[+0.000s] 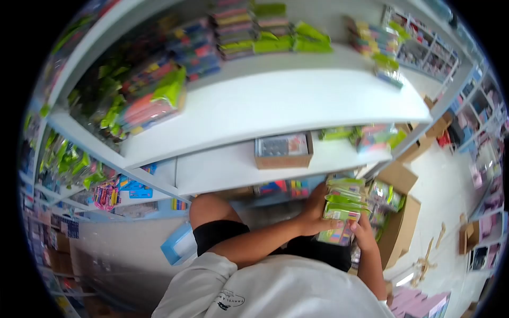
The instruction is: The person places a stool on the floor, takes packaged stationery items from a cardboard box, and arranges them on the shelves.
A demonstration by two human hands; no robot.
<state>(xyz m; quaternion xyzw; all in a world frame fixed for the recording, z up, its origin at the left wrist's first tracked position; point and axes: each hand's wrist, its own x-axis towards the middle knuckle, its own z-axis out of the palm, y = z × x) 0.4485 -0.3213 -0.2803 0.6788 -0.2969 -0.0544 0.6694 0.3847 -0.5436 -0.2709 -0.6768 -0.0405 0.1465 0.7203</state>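
A bundle of clear plastic packets with bright green tops (343, 204) is between my hands, above my lap. My left hand (316, 216) is closed around the left side of the bundle, thumb across the front packet. My right hand (363, 232) grips the right edge of the same bundle. Colourful contents show through the front packet, too blurred to name. Just right of my hands stands an open cardboard box (401, 233), with similar green-topped packets (384, 195) inside.
White shelves (265, 106) rise in front of me, carrying stacks of green-topped packets (273, 43). A small cardboard box (283, 159) sits on the lower shelf. A blue-and-white object (179, 244) lies on the floor by my knee. More loaded shelves (482, 106) line the right.
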